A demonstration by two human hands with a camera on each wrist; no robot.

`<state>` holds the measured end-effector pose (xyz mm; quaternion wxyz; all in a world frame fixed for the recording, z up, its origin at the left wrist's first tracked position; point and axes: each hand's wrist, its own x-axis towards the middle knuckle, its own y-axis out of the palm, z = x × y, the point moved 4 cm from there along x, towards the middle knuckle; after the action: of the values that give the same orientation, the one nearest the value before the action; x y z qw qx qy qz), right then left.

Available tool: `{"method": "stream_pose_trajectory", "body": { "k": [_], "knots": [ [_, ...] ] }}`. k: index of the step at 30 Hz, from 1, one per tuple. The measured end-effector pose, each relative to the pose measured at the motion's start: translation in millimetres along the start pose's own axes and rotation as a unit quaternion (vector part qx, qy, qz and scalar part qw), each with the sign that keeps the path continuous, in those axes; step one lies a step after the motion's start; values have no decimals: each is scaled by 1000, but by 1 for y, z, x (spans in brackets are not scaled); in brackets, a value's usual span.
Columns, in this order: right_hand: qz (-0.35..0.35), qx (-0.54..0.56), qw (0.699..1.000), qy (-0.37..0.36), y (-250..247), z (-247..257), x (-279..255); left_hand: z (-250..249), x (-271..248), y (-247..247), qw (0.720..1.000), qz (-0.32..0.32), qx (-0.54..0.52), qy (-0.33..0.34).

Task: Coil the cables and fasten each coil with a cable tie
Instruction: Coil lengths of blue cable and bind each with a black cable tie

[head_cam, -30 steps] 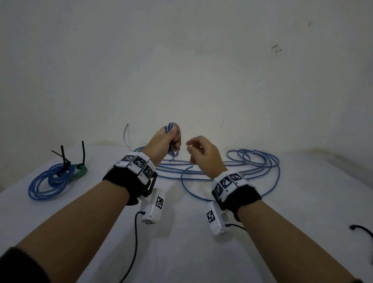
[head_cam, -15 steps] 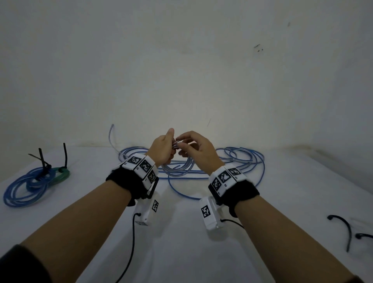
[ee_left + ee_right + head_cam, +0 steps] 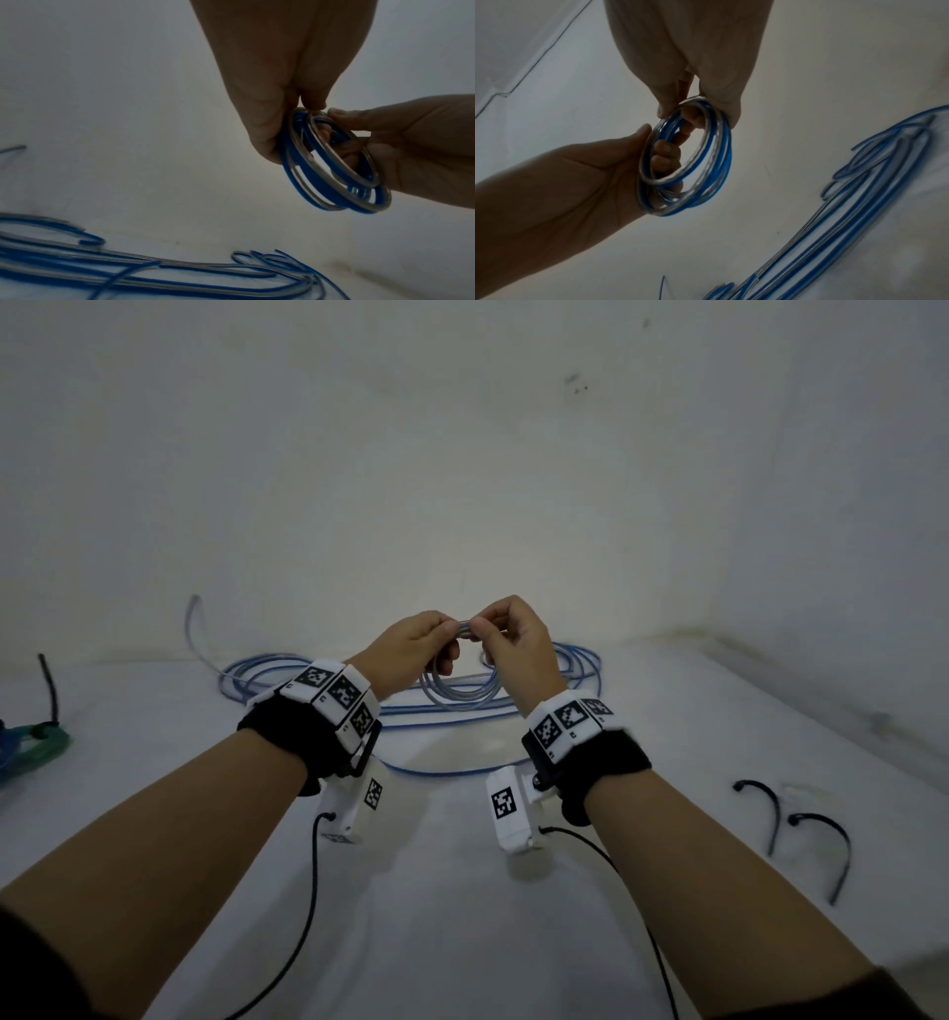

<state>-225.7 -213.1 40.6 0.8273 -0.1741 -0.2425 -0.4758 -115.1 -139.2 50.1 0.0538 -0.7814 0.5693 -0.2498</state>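
Both hands were raised above the far middle of the white table (image 3: 462, 916). The left hand (image 3: 411, 649) and the right hand (image 3: 518, 644) each pinched the top of a small coil of blue-and-clear flat cable (image 3: 459, 690), thumb against fingers on either side of the same arc; the coil hung below the fingers, clear of the table. In the left wrist view the left fingers (image 3: 272, 121) passed through the loops (image 3: 334, 172); in the right wrist view the right hand (image 3: 693, 60) gripped the upper rim of the coil (image 3: 687, 162).

Behind the hands, the uncoiled remainder of the cable (image 3: 580, 670) lay in loose loops along the far edge of the table, one end rising against the pale wall (image 3: 462, 454). At the left edge lay a finished bundle – blue and green cable (image 3: 36, 747) bound with black ties. Near the right edge lay two loose black cable ties (image 3: 801, 834), curved, just beside each other and well apart from the hands.
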Motion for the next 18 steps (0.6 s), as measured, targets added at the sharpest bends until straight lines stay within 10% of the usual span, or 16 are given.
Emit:
{"method": "stream_pose_trajectory", "body": {
  "k": [18],
  "knots": [
    [-128, -41, 982, 135, -184, -13, -39, -35, 54, 180, 991, 93, 84, 47]
  ]
}}
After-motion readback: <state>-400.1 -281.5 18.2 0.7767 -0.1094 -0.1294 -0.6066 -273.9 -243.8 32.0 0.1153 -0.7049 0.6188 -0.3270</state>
